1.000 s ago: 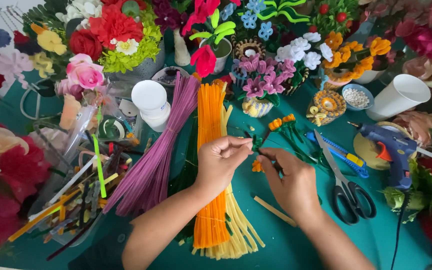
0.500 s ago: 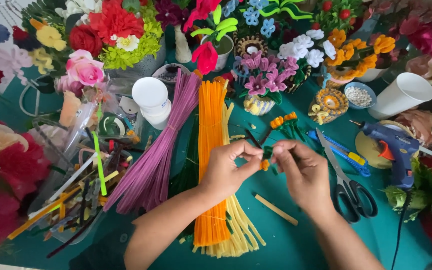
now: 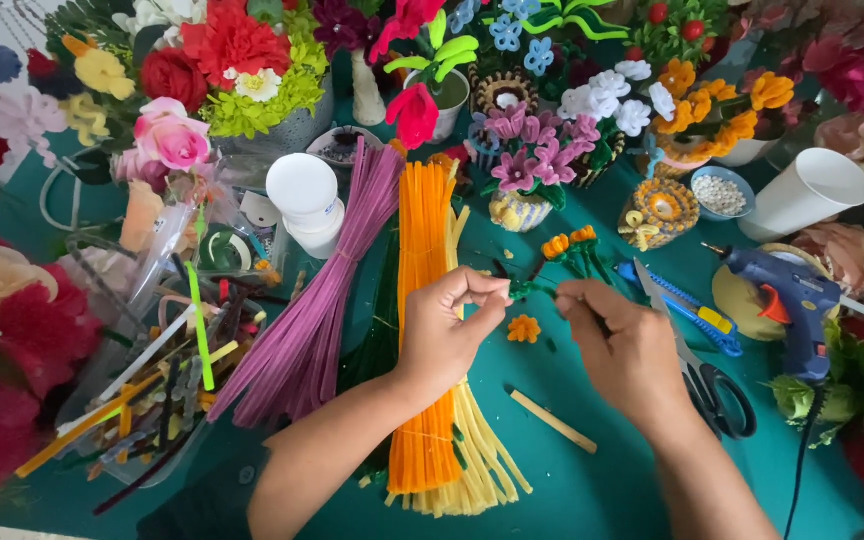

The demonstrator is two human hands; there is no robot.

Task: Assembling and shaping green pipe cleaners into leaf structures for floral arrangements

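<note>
1. We see a table (image 3: 592, 490) covered in teal cloth, crowded on every side with handmade flowers in pots and cups.
2. Our left hand (image 3: 447, 330) and right hand (image 3: 627, 345) meet above the table's middle, each with fingers pinched narrow on a thin green stem (image 3: 532, 290) stretched between them.
3. A small orange flower (image 3: 523, 328) lies on the cloth just below the stem, between the hands.
4. Under the left wrist: a bundle of orange pipe cleaners (image 3: 422, 260), with a pale yellow bundle (image 3: 482, 450) below it and a purple bundle (image 3: 322, 300) to its left.
5. Right of the right hand: scissors (image 3: 707, 385), a blue glue gun (image 3: 792, 295), a white paper cup (image 3: 807, 195).
6. Far left: a clear tray of mixed sticks (image 3: 152, 390).
7. The room beyond the table is out of view.
</note>
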